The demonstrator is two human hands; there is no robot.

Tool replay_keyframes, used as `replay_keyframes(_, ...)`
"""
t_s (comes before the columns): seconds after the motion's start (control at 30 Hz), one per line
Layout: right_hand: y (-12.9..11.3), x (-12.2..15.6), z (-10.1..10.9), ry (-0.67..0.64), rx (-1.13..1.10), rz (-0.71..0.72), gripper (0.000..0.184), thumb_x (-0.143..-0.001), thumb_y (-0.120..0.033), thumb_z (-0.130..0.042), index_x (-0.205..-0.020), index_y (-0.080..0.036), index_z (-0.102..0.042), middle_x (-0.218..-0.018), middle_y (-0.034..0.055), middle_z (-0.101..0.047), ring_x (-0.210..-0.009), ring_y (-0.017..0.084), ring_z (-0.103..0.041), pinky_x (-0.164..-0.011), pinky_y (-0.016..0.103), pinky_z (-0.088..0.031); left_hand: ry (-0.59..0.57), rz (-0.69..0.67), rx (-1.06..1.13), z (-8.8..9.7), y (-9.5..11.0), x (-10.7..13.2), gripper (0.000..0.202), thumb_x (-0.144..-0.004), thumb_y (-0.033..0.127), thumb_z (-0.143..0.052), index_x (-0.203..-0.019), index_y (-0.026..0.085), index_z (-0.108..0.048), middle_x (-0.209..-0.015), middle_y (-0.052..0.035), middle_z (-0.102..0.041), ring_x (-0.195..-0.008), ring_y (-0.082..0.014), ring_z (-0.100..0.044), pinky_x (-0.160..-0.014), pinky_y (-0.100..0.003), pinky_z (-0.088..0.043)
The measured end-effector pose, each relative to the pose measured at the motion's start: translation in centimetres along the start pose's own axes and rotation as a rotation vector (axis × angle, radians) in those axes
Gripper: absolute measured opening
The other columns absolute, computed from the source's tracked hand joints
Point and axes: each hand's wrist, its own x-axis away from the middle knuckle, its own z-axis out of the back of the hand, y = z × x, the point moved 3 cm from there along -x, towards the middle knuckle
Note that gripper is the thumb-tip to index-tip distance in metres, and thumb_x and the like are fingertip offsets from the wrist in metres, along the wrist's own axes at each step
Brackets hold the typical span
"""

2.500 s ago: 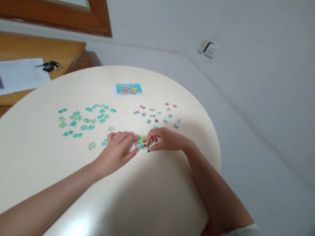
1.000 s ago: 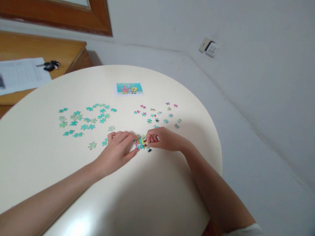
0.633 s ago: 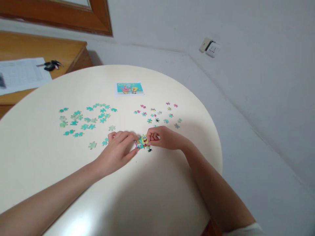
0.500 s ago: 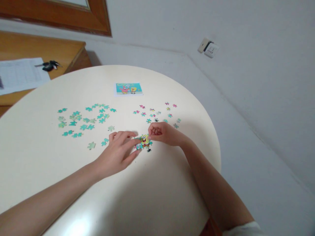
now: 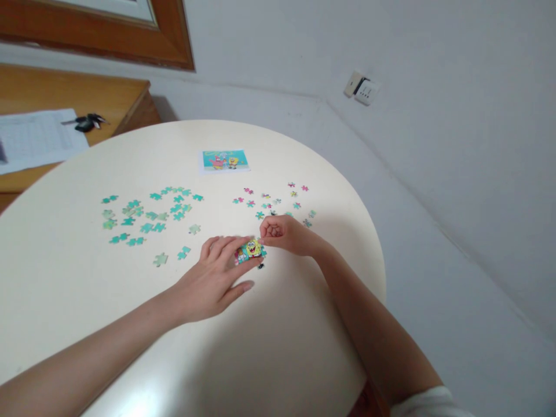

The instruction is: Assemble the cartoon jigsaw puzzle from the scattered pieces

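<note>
A partly joined jigsaw puzzle (image 5: 253, 249) with a yellow cartoon figure lies flat near the table's middle. My left hand (image 5: 215, 278) rests over it from the left, fingers stretched out and spread, two of them along its upper and lower edges and the thumb on the table. At the puzzle's upper right corner, my right hand (image 5: 284, 234) is curled with thumb and forefinger pinched together. Whatever is between those fingertips is hidden. Just below the puzzle's lower edge shows a small piece with black (image 5: 260, 266), partly beside my left finger.
Loose green-blue puzzle pieces (image 5: 147, 227) spread over the left of the round white table (image 5: 208, 370). Pink and yellow pieces (image 5: 266, 196) lie beyond my right hand. A picture card (image 5: 225, 160) lies farther back. Keys (image 5: 90, 122) and paper (image 5: 39, 139) sit on a wooden cabinet.
My left fingers have reached farther right across the puzzle, and its thumb has come away from the lower edge. My right hand stays pinched at the upper right corner. The view shifted slightly.
</note>
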Motion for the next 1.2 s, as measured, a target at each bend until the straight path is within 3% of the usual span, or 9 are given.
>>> replay_keyframes(0.2, 0.08, -0.08, 0.07, 0.012, -0.036, 0.028, 0.029, -0.067, -0.04, -0.069, -0.067, -0.018, -0.05, -0.053, -0.0082, -0.043, -0.052, 0.007, -0.038, -0.052, 0.023, -0.03, 0.053, -0.016, -0.003, -0.02, -0.07, 0.04, 0.04, -0.094, 0.037, -0.045, -0.131, 0.024, -0.05, -0.14, -0.0163, -0.041, -0.128, -0.0326, -0.035, -0.103, -0.054, -0.026)
replay_keyframes(0.7, 0.4, -0.1, 0.13, 0.013, -0.059, 0.0, 0.032, -0.066, -0.042, -0.071, -0.067, -0.018, -0.05, -0.054, -0.0079, -0.043, -0.052, 0.007, -0.038, -0.052, 0.023, -0.029, 0.027, -0.006, 0.033, 0.05, 0.03, -0.12, 0.036, -0.094, 0.035, -0.044, -0.127, 0.025, -0.054, -0.139, -0.0152, -0.043, -0.129, -0.0328, -0.035, -0.104, -0.056, -0.024)
replay_keyframes(0.97, 0.26, 0.03, 0.26, 0.023, -0.056, 0.001, 0.033, -0.065, -0.042, -0.072, -0.067, -0.017, -0.051, -0.052, -0.009, -0.041, -0.051, 0.006, -0.036, -0.052, 0.023, -0.028, 0.065, 0.058, 0.102, 0.42, -0.09, -0.14, 0.034, -0.095, 0.032, -0.042, -0.127, 0.022, -0.049, -0.135, -0.0146, -0.047, -0.127, -0.0292, -0.038, -0.103, -0.05, -0.029)
replay_keyframes(1.2, 0.28, 0.04, 0.23, 0.023, -0.055, -0.005, 0.032, -0.066, -0.042, -0.071, -0.067, -0.017, -0.05, -0.052, -0.0091, -0.04, -0.051, 0.006, -0.035, -0.052, 0.023, -0.028, 0.071, 0.049, 0.121, 0.5, -0.11, -0.11, 0.035, -0.094, 0.031, -0.045, -0.127, 0.026, -0.053, -0.138, -0.013, -0.044, -0.124, -0.0313, -0.039, -0.101, -0.053, -0.03)
